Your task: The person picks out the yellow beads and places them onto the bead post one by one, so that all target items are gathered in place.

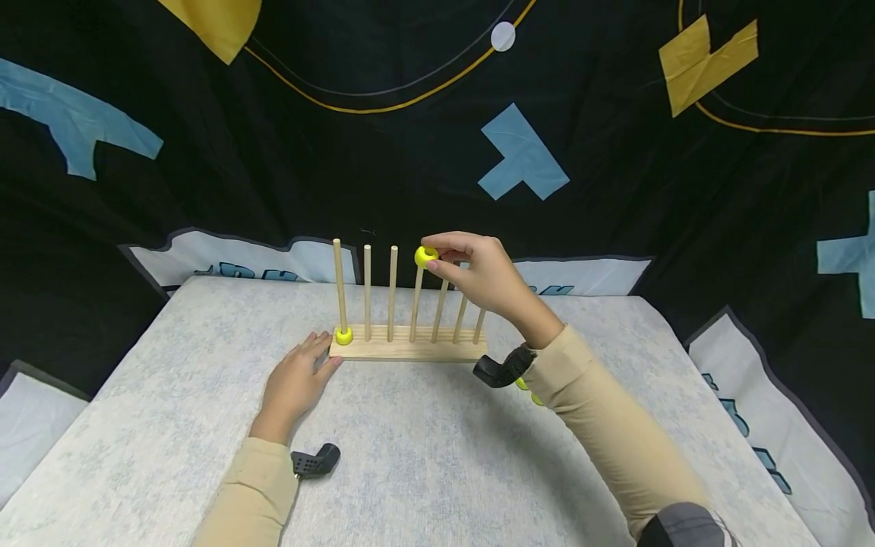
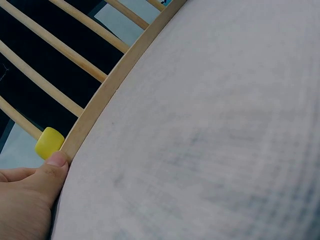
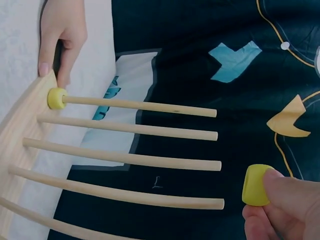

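Note:
My right hand pinches a yellow bead with a hole between thumb and fingers. In the right wrist view the held bead is just off the tip of a peg, apart from it. The wooden peg stand has a row of several upright pegs. Another yellow bead sits at the foot of the leftmost peg. My left hand grips the stand's left end, its thumb against the front edge and fingers beyond.
Yellow pieces lie on the table, mostly hidden behind the right wrist. A pale patterned cloth covers the table. Behind it hangs a black curtain with blue and gold tape shapes. Black wrist cameras jut out from both wrists.

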Motion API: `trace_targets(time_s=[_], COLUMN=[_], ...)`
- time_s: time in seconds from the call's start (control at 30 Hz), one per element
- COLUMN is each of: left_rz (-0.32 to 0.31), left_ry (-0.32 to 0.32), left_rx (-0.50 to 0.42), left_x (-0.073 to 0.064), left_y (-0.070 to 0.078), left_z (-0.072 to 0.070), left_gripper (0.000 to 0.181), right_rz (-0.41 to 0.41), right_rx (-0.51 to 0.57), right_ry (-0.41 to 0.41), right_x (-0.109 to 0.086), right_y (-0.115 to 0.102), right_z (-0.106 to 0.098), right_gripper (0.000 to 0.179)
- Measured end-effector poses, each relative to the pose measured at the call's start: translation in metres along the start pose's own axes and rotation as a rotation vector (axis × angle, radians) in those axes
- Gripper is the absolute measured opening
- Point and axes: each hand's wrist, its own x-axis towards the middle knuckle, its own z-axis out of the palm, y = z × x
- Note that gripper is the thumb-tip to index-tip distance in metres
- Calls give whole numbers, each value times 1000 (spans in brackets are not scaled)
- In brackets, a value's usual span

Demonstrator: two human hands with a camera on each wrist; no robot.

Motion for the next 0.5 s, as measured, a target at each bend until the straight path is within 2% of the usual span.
trace_targets(time_s=[0.3,0.5], left_rz=[5,7], left_ry=[-4,1], left_rx=[-3,-1], left_x=[1,0], left_y=[0,-1], left_z=[0,0], left_gripper=[59,59], right_rz=[27,40], right_rx=[-16,-33], right_ry=[-4,-49], right_x=[23,37], right_y=[-6,-13], right_z=[9,22], right_gripper=[36,37])
